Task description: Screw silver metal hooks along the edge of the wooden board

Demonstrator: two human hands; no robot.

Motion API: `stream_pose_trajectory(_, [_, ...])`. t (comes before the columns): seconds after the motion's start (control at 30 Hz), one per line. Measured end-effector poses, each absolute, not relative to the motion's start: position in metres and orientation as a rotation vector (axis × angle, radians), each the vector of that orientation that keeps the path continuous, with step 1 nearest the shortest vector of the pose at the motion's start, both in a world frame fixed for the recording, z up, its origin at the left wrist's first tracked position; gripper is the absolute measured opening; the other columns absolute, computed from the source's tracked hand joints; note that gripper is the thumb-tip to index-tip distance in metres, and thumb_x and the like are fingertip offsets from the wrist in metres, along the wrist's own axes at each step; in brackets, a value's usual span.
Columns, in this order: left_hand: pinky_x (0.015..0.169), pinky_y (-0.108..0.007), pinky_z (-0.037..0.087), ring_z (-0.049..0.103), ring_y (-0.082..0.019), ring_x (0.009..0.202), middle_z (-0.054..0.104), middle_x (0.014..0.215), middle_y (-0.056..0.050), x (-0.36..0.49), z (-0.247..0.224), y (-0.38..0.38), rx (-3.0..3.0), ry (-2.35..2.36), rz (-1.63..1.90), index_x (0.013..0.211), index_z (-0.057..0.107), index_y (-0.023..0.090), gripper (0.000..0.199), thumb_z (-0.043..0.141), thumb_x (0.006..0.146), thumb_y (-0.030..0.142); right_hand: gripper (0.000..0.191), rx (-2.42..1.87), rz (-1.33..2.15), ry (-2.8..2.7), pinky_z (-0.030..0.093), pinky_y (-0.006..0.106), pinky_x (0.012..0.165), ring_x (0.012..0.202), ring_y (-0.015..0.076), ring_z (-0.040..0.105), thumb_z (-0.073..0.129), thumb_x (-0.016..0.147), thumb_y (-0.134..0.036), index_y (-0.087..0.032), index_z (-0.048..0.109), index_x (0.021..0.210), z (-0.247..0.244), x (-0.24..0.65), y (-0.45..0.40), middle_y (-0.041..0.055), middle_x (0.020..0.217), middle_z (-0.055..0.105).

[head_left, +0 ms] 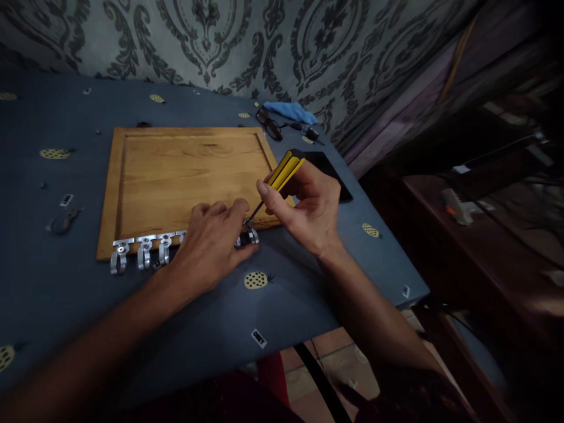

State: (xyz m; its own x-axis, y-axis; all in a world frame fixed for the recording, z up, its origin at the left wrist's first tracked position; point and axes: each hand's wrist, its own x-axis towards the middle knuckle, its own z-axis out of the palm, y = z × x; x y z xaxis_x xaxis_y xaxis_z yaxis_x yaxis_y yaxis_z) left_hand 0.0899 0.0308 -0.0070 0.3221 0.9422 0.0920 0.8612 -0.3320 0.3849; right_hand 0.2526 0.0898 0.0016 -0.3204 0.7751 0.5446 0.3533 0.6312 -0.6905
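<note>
My right hand (315,202) grips a yellow and black screwdriver (285,170), its handle slanting up and its shaft pointing down to the left. The tip meets a shiny metal hook (252,236) at the near edge of a framed wooden board (189,176). My left hand (215,238) rests over that edge, fingers curled on the wood and thumb beside the hook, steadying it. Along the same edge to the left sit several similar metal hooks (144,252). Some of the row is hidden under my left hand.
The board lies on a blue pineapple-print tablecloth (299,305). Dark glasses (269,124), a blue cloth (291,111) and a black flat object (330,170) are at the back right. A small dark metal item (65,220) lies left. Behind stands a patterned wall (202,41).
</note>
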Motion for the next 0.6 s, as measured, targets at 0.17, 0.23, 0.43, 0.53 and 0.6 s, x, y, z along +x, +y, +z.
stream_pose_trajectory(0.17, [0.094, -0.049, 0.045, 0.064, -0.033, 0.105, 0.07, 0.105, -0.009, 0.09, -0.008, 0.031, 2.346, 1.635, 0.434, 0.116, 0.05, 0.016, 0.039, 0.071, 0.087, 0.033, 0.03, -0.87, 0.497, -1.917, 0.061, 0.035, 0.06, 0.062, 0.0153, 0.062, 0.076, 0.085, -0.047, -0.024, 0.059, 0.077, 0.004, 0.253, 0.09, -0.0016, 0.069, 0.058])
stream_pose_trajectory(0.23, [0.093, -0.048, 0.045, 0.065, -0.032, 0.105, 0.071, 0.104, -0.009, 0.09, -0.009, 0.031, 2.355, 1.65, 0.439, 0.117, 0.05, 0.017, 0.039, 0.07, 0.087, 0.034, 0.029, -0.86, 0.522, -1.932, 0.062, 0.036, 0.062, 0.065, 0.0169, 0.064, 0.076, 0.085, -0.049, -0.024, 0.061, 0.078, 0.004, 0.254, 0.09, -0.0009, 0.07, 0.059])
stream_pose_trajectory(0.43, [0.093, -0.047, 0.045, 0.065, -0.032, 0.104, 0.071, 0.105, -0.009, 0.09, -0.012, 0.031, 2.379, 1.642, 0.469, 0.124, 0.048, 0.017, 0.047, 0.07, 0.087, 0.034, 0.028, -0.78, 0.65, -1.957, 0.064, 0.036, 0.062, 0.073, 0.0192, 0.068, 0.079, 0.081, -0.049, -0.024, 0.067, 0.087, 0.002, 0.261, 0.093, -0.0001, 0.076, 0.062])
stream_pose_trajectory(0.53, [0.093, -0.047, 0.045, 0.065, -0.032, 0.104, 0.072, 0.104, -0.008, 0.09, -0.011, 0.031, 2.372, 1.648, 0.458, 0.125, 0.048, 0.017, 0.048, 0.07, 0.087, 0.035, 0.024, -0.77, 0.692, -1.981, 0.062, 0.033, 0.059, 0.068, 0.016, 0.065, 0.079, 0.083, -0.045, -0.023, 0.069, 0.086, 0.005, 0.264, 0.093, 0.0003, 0.081, 0.066])
stream_pose_trajectory(0.6, [0.093, -0.047, 0.045, 0.065, -0.032, 0.104, 0.072, 0.103, -0.009, 0.09, -0.01, 0.03, 2.369, 1.646, 0.442, 0.125, 0.049, 0.016, 0.047, 0.07, 0.087, 0.034, 0.023, -0.772, 0.702, -1.999, 0.061, 0.031, 0.058, 0.066, 0.0146, 0.065, 0.077, 0.085, -0.044, -0.023, 0.071, 0.089, 0.008, 0.265, 0.093, 0.001, 0.085, 0.069])
